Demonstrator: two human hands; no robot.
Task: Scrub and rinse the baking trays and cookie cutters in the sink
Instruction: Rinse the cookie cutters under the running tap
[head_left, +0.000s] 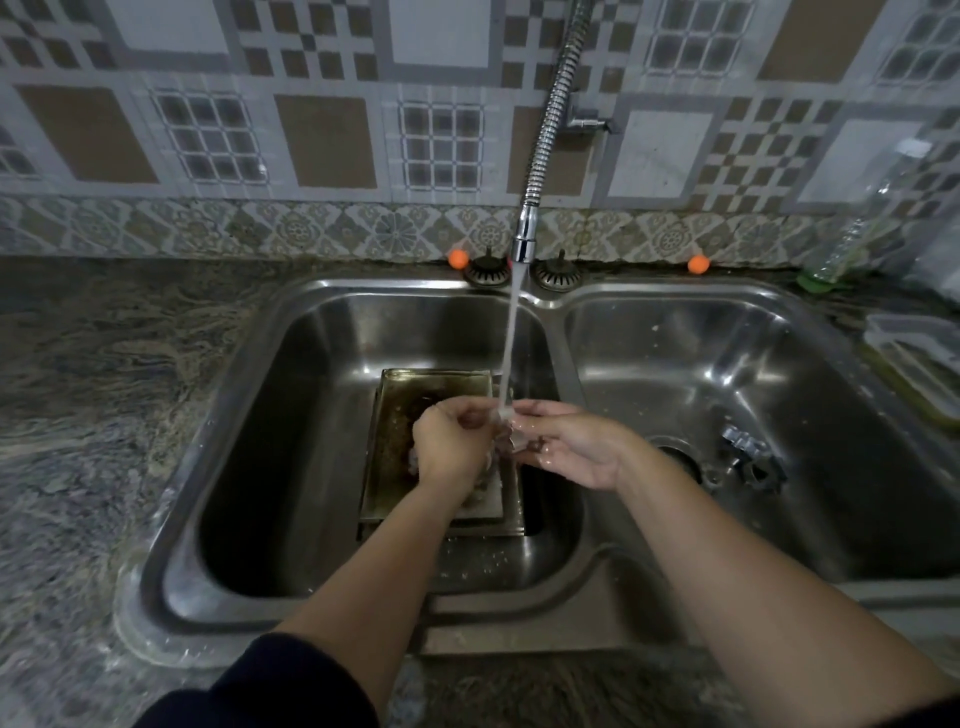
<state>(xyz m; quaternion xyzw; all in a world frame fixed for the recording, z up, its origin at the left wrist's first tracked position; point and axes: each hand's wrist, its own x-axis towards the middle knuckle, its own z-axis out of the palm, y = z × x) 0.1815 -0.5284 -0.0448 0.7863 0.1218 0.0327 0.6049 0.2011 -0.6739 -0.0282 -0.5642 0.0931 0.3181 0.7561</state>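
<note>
I am at the rinsing step: both my hands meet under the water stream (506, 353) that falls from the tap (523, 244) into the left basin (311, 332). My left hand (452, 447) is curled, its grip pinching something small, and my right hand (566, 447) lies palm up with fingers loosely spread, cupping that same small thing where the water lands. It is too blurred by the splash to name for sure; I judge it to be a cookie cutter.

The baking trays (395, 452) lie stacked flat in the left basin, just below my hands. The top one looks dirty, with brown, greasy residue across its floor, so it is not yet scrubbed. More cookie cutters (750, 457) lie in the right basin (779, 364), near its drain, dull metal and wet.

Next, I think, the rinsed piece goes to the right basin, and the trays want firm scrubbing; wet metal edges may slip.
</note>
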